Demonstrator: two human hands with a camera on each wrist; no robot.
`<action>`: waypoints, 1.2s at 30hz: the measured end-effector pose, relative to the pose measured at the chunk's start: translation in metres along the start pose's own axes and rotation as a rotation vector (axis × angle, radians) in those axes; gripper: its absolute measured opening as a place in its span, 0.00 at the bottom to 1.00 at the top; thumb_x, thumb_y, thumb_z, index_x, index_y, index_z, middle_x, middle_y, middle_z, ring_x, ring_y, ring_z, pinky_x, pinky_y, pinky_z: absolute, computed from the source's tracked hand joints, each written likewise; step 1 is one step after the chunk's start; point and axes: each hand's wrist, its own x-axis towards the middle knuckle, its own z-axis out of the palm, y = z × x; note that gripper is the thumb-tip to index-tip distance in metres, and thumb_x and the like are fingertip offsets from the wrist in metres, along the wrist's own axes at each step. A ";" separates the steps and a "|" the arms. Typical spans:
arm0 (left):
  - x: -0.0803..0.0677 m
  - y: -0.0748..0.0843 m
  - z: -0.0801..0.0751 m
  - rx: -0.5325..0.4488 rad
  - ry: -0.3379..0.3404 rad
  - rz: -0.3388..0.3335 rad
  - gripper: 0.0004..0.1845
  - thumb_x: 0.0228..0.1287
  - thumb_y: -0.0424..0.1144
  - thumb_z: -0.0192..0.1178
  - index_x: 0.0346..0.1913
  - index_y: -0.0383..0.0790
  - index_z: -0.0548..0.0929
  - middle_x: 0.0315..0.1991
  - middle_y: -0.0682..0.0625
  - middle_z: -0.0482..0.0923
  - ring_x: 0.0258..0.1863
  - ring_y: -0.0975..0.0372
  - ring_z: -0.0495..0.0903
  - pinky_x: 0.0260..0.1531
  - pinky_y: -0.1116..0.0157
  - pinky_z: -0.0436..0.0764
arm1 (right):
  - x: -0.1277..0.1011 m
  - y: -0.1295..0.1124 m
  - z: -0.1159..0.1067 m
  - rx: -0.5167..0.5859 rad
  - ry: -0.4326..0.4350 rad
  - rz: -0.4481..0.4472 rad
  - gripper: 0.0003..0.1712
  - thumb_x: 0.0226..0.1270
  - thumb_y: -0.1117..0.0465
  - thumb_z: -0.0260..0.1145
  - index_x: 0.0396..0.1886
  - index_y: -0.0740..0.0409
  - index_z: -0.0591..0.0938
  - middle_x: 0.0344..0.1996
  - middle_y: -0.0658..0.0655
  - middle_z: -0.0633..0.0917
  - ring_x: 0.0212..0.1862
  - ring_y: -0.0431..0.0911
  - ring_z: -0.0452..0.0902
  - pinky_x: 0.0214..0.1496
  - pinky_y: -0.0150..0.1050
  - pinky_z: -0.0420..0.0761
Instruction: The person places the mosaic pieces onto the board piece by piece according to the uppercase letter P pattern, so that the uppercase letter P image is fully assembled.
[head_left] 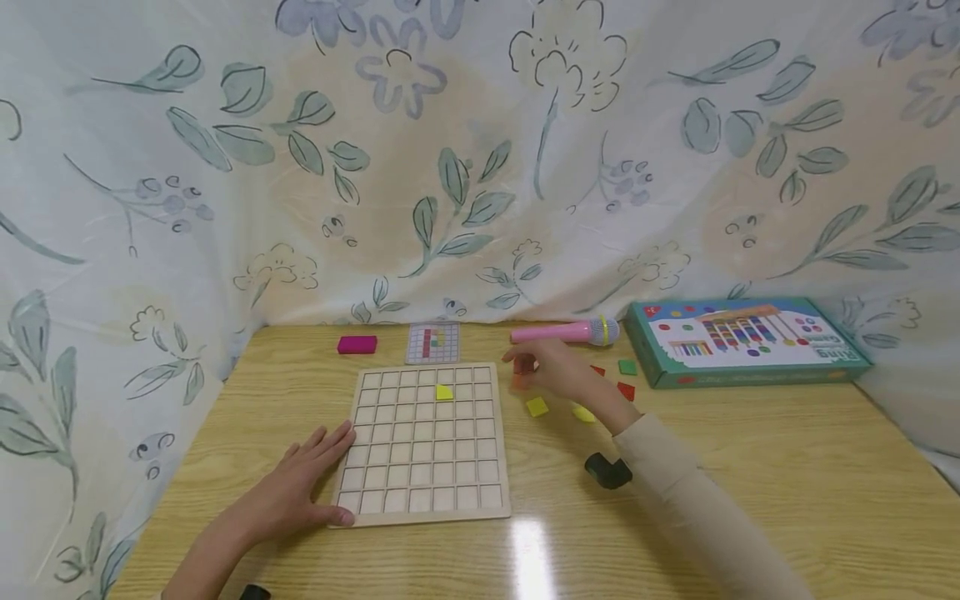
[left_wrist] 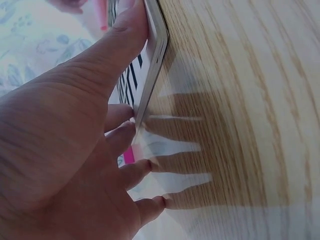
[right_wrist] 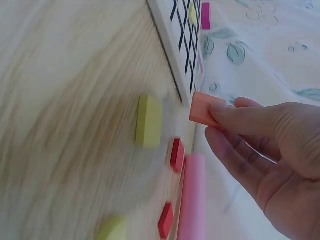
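Right grip (right_wrist: 227, 117) pinches orange block (right_wrist: 205, 110); left grip (head_left: 303, 475) flat, steadying grid board (head_left: 423, 442) (box lettering unreadable).

left hand (head_left: 300, 479) flat, fingers spread and straight, right hand (head_left: 558, 372) raised, fingertips (right_wrist: 225, 112) pinching

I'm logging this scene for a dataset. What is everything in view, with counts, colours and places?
grid board: 1, pale wood, table centre
yellow piece: 1, in the board's upper cells
pattern card: 1, behind the board
magenta block: 1, left of the card
toy microphone: 1, pink, behind right hand
loose pieces: several, yellow, red, green, right of board
game box: 1, teal, far right
orange piece: 1, pinched by right hand
left hand: flat at the board's left edge
right hand: above loose pieces
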 end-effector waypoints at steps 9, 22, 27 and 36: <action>0.000 0.000 0.000 -0.010 -0.008 -0.002 0.58 0.43 0.66 0.69 0.74 0.35 0.61 0.76 0.40 0.54 0.73 0.35 0.48 0.65 0.32 0.48 | 0.024 -0.028 0.024 0.008 -0.042 0.034 0.18 0.57 0.70 0.73 0.49 0.66 0.84 0.30 0.51 0.83 0.36 0.43 0.78 0.40 0.34 0.80; 0.001 -0.001 0.001 -0.021 -0.014 -0.003 0.58 0.44 0.64 0.70 0.74 0.34 0.60 0.76 0.40 0.53 0.73 0.34 0.47 0.65 0.32 0.47 | 0.059 -0.041 0.065 0.218 0.009 -0.022 0.18 0.56 0.70 0.74 0.48 0.65 0.85 0.31 0.52 0.86 0.35 0.39 0.80 0.40 0.29 0.79; 0.001 -0.001 0.004 -0.009 0.006 0.019 0.58 0.43 0.63 0.71 0.74 0.33 0.61 0.75 0.39 0.55 0.72 0.34 0.48 0.64 0.31 0.48 | 0.068 -0.046 0.074 0.249 0.014 -0.030 0.17 0.56 0.71 0.73 0.47 0.67 0.85 0.32 0.55 0.86 0.36 0.42 0.80 0.40 0.29 0.80; -0.001 0.000 0.004 -0.017 0.004 0.003 0.57 0.45 0.65 0.69 0.74 0.34 0.61 0.76 0.40 0.55 0.73 0.35 0.48 0.65 0.32 0.47 | 0.079 -0.053 0.084 0.224 -0.025 0.007 0.14 0.59 0.72 0.71 0.46 0.66 0.85 0.33 0.54 0.85 0.37 0.42 0.79 0.40 0.28 0.79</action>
